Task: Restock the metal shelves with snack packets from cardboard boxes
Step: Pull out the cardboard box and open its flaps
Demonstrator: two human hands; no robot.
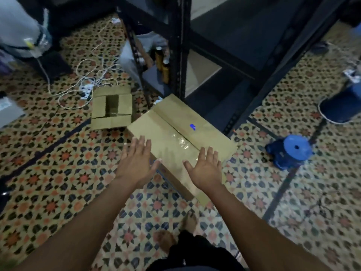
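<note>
Looking down from head height, one patterned tile floor (58, 182) fills the view. One dark metal shelving unit (179, 45) stands at the top centre, its lower shelves mostly bare, with what seem to be two amber bottles (164, 65) on a low shelf, though blur makes that uncertain. Two cardboard boxes lie on the floor. The larger sealed box (175, 132) sits just in front of the shelf post, taped shut along its top seam. The smaller open box (111, 108) rests to its left, flaps spread. One blue stool (291, 151) lies to the right. Two bare hands reach forward over the sealed box's near end: the left hand (136, 163) and the right hand (205, 169), both with fingers spread and straight, grasping nothing.
</note>
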